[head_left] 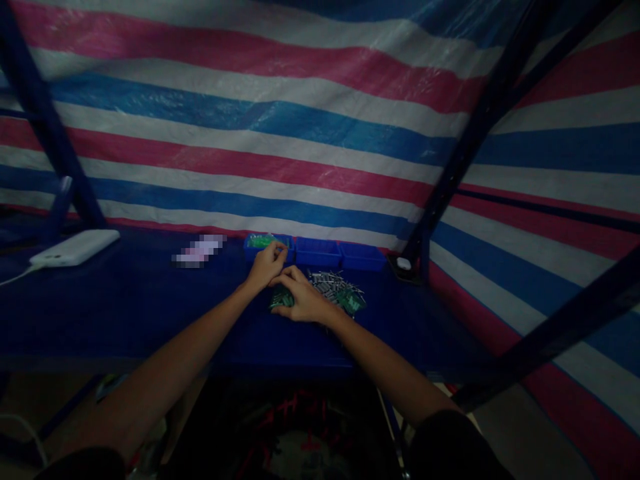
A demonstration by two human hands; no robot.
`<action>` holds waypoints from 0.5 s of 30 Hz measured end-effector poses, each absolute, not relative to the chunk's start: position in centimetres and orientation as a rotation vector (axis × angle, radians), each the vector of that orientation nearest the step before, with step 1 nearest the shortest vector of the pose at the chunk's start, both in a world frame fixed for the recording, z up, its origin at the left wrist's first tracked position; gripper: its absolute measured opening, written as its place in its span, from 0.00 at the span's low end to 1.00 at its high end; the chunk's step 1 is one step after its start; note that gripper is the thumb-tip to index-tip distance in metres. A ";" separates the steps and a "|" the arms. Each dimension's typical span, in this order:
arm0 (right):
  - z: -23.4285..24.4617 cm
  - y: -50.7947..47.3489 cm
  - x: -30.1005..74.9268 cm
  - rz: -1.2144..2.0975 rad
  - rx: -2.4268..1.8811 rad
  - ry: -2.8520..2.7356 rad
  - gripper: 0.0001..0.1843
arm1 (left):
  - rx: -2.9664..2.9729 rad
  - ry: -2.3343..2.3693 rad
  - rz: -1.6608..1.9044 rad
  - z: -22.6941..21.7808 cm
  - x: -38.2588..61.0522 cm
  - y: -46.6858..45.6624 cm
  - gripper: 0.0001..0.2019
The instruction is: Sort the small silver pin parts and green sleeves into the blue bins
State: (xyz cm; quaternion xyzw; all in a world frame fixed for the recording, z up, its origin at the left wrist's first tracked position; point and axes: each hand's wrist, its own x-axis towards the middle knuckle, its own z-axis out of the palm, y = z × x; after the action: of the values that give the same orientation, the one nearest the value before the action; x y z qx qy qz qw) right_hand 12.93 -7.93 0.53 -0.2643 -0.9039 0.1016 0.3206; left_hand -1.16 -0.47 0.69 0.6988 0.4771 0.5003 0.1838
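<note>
My left hand (269, 264) is closed in a pinch just in front of the left blue bin; whatever its fingertips hold is too small to make out. Close beside it, my right hand (301, 297) curls its thumb and fingers around a small green circuit board (281, 298) at the tabletop. To the right of that hand lies a heap of small grey parts with thin metal leads (336, 285). More green circuit boards (353, 303) sit at the heap's right edge, partly covered by the parts.
Blue bins stand along the back: the left bin (249, 252) has green items in a bag, beside a middle bin (319, 253) and a right bin (363, 257). A white power bank (76, 248) with a cable lies left. A white case (403, 264) rests by the right frame post.
</note>
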 end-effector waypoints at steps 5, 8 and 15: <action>0.8 -7.2 13.6 0.106 -0.811 -2.185 0.23 | 1.703 1.210 1.245 0.7 -1.0 -0.7 0.20; 0.9 -6.2 14.6 0.041 -0.915 -2.045 0.21 | 1.577 1.112 1.012 0.8 -0.7 -1.2 0.24; 0.7 -5.5 15.5 -0.035 -0.975 -2.015 0.20 | 1.595 0.942 0.882 0.5 0.2 -2.0 0.15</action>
State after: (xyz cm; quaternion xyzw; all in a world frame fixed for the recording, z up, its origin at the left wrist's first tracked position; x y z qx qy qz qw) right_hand 15.54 -5.51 0.74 -0.3920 -0.8098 -0.0142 0.4364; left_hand 0.18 -2.04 0.55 0.6648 0.3925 0.3675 0.5186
